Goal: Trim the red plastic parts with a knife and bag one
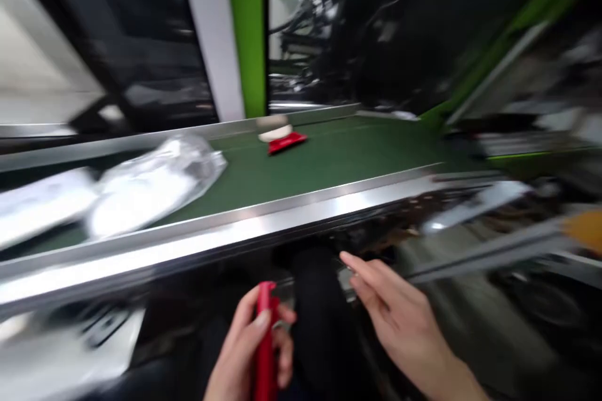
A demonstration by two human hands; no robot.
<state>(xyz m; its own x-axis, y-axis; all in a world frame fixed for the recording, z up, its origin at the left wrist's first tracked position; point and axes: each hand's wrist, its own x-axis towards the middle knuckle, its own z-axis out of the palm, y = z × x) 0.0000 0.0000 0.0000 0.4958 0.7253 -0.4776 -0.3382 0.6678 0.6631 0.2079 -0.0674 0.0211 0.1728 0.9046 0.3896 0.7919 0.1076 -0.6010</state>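
1. Your left hand point(249, 351), at bottom centre of the frame, has its fingers clamped around a red flat part point(266, 341), held upright.
2. Your right hand point(399, 319), lower right, hangs empty with fingers extended and slightly apart, below the conveyor's metal rail point(282, 213).
3. On the green belt point(338, 156), centre frame, a second red part point(286, 141) lies touching a white piece point(274, 133).
4. Clear plastic bags point(155, 182) lie on the belt at left.

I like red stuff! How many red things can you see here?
2. One red thing is held in the left hand, low in the picture. The other red thing lies far back on the green belt, beside a white piece. Blur may hide more.
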